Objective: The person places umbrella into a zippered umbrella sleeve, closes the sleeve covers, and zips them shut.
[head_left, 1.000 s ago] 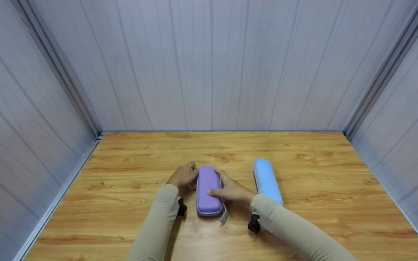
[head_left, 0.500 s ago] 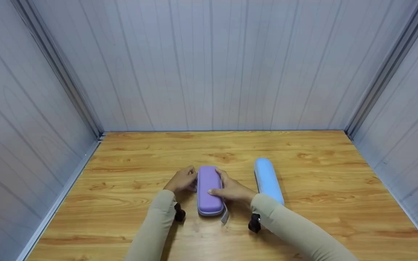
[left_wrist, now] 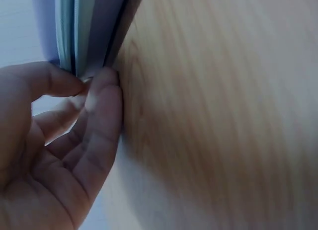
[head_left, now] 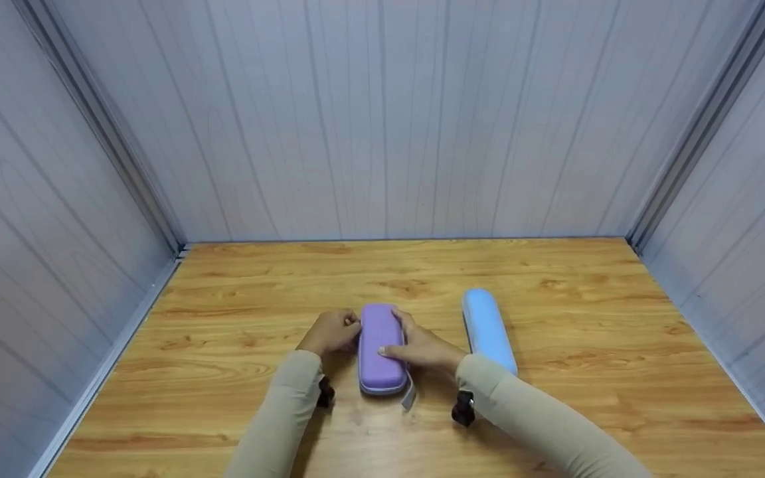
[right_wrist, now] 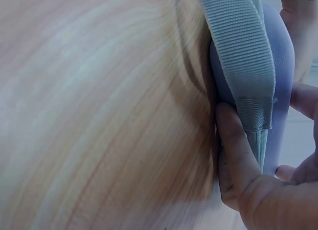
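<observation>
A purple zip-up hard case point(head_left: 381, 368) lies lengthwise on the wooden table, its lid down over the base. My left hand point(head_left: 331, 332) is at its left side, thumb and forefinger pinched together at the zipper seam. In the left wrist view a dark line runs between two pale zipper strips point(left_wrist: 74, 31) up to those fingertips; the zipper pull is mostly hidden there. My right hand point(head_left: 425, 348) grips the case from the right, thumb on the lid and fingers along the side. A grey strap loop point(right_wrist: 243, 51) hangs from the case beside that hand.
A light blue case point(head_left: 489, 328) lies slightly slanted to the right, partly behind my right forearm. Pale panelled walls point(head_left: 382, 133) enclose the table point(head_left: 236, 398) at the back and both sides. Dark camera mounts point(head_left: 463, 408) hang below the wrists.
My left hand has slid a little toward me along the left side of the purple case. The right hand keeps its grip, and both cases stay in place.
</observation>
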`<state>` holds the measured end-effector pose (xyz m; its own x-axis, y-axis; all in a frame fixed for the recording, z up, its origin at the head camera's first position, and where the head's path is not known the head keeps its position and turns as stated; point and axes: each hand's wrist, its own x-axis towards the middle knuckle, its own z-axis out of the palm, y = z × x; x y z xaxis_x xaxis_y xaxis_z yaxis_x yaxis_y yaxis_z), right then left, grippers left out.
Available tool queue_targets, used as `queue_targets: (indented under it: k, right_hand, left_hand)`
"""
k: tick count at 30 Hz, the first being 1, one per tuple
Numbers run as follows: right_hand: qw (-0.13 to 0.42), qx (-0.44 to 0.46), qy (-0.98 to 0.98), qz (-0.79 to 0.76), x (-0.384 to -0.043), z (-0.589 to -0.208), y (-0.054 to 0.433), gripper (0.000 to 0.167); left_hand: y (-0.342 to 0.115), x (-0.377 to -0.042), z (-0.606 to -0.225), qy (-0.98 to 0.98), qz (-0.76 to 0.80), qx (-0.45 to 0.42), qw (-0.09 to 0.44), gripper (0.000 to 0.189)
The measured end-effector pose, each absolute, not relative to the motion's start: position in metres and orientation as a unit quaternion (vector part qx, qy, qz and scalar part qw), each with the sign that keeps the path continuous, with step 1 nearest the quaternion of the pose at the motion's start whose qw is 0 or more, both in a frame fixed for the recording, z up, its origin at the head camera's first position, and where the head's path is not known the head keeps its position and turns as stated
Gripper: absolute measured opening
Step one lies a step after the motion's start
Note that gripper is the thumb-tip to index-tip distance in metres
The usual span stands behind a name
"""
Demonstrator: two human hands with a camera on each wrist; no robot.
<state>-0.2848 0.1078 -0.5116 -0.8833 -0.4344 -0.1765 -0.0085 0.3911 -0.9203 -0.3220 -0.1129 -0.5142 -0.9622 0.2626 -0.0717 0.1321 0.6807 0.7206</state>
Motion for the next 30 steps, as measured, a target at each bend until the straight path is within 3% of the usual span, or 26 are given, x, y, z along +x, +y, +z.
queue_targets:
  k: [11,30]
  right_hand:
    - [0.198,-0.138,0.827,-0.508,-0.2857,-0.51,0.1092,0.097]
    - [0.191,-0.138,0.827,-0.511,-0.2884,-0.5086,0.1112,0.095]
  left_hand:
    - [-0.117,-0.3232,-0.5148,0.929,0.325,0.162,0.067,0.004]
    - [-0.1187,-0.3167,-0.5098,0.936,0.257,0.234,0.056,0.007]
